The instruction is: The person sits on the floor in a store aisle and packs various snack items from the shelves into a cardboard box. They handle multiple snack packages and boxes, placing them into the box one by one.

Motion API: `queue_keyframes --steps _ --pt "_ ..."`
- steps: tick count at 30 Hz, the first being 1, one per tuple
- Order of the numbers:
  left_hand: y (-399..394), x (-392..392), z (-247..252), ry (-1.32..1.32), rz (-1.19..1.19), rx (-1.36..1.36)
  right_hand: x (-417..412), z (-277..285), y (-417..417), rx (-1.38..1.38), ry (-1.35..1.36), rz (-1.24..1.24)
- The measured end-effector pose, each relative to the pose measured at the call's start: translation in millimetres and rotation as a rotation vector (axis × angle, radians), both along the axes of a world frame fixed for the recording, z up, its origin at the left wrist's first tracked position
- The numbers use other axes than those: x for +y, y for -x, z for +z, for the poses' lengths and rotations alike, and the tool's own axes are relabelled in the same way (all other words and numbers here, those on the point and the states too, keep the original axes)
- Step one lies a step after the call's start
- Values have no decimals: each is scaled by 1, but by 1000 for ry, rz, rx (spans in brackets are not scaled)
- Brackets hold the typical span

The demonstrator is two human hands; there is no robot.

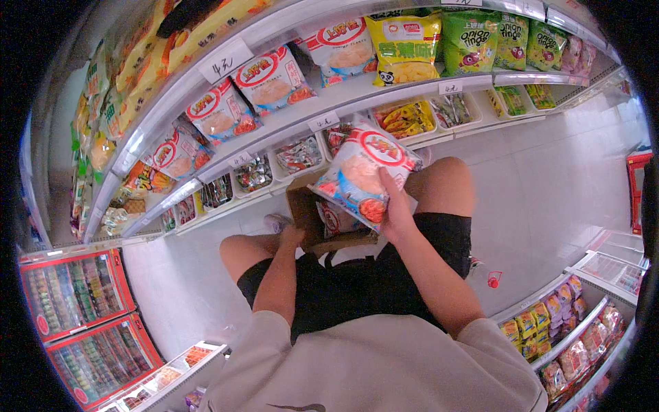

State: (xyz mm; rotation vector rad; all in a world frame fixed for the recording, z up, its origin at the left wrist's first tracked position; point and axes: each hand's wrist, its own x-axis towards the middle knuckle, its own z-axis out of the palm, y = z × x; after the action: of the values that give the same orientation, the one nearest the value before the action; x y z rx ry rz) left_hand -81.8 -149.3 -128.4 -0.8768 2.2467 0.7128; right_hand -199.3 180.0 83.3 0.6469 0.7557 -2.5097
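My right hand (396, 208) grips a white, red and blue bag of shrimp chips (360, 165) by its lower right side, with the thumb across the front. The bag is tilted above an open cardboard box (304, 206) between my knees. Inside the box lies another bag of the same kind (334, 219), partly covered by the held one. At the box's left side is my left hand (293, 236), against the cardboard; its fingers are mostly hidden, so its grip is unclear. Matching shrimp chip bags (273, 80) stand on the shelf (340, 92) in front of me.
Right along that shelf are a yellow chip bag (404, 49) and green onion ring bags (469, 44). White trays (298, 154) of small packets line the lower shelf. Red-framed drink coolers (87, 293) stand left; snack racks (545, 329) are behind me at right.
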Motion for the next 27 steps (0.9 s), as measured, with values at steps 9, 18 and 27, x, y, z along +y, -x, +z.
queue_keyframes --steps 9,18,27 --pt "4 60 143 364 -170 225 6 -10 -7 621 -596 122" --pt "-62 64 218 460 7 414 -32 29 -13 1387 -1415 1101" --pt "-85 57 235 415 -28 522 -103 -61 -6 1713 -1740 1470"
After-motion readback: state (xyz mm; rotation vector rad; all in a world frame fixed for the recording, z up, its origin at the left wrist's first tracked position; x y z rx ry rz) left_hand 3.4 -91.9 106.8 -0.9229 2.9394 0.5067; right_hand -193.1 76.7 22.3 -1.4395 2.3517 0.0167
